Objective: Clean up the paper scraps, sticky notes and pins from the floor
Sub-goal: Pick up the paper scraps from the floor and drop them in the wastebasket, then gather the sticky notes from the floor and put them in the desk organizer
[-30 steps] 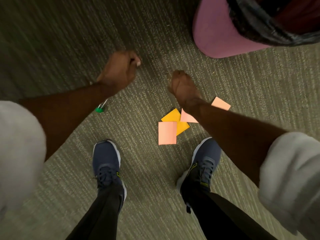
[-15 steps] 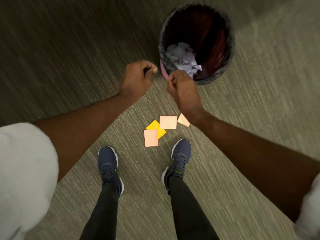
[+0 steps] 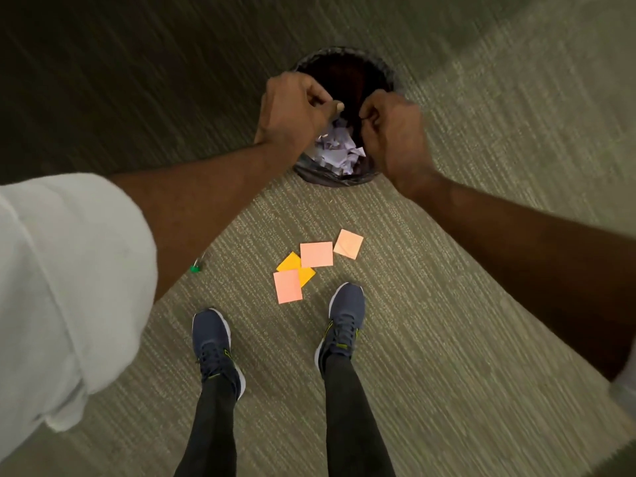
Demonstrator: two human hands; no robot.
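Landmark: the waste bin (image 3: 335, 179), black liner, set at the top middle of the carpet.

Hidden or unclear: the left sleeve (image 3: 65, 287) is white and cut off by the left edge, and it covers the floor below it. The left hand (image 3: 292, 108) sits over the bin's left rim with fingers curled into a loose fist; whether anything is in it cannot be told. The right hand (image 3: 392, 127) sits over the bin's right rim, also curled shut, contents not visible. Both hands block the bin's side rims. The bin's far inside is too dark to read. The right sleeve is only a sliver at the right edge.

Task things: a green pin (image 3: 195, 268) lies on the carpet well left of and nearer than the bin, half tucked under the left forearm, blurry. Crumpled pale purple paper scraps (image 3: 339, 149) lie inside the bin, between the hands. Four sticky notes (image 3: 316, 254) lie on the floor on the near side of the bin, three pink and one yellow, the yellow partly under two pinks.

Surface: green-grey ribbed carpet (image 3: 464, 304), darker strip at the far left. Two dark blue shoes (image 3: 344, 318) stand nearer than the notes.

Versus half a second ago: both hands were short of the bin's near rim, now they are over its mouth. The bin sits lower in view, the camera having tilted. The pin has come into view. The notes keep the same layout.
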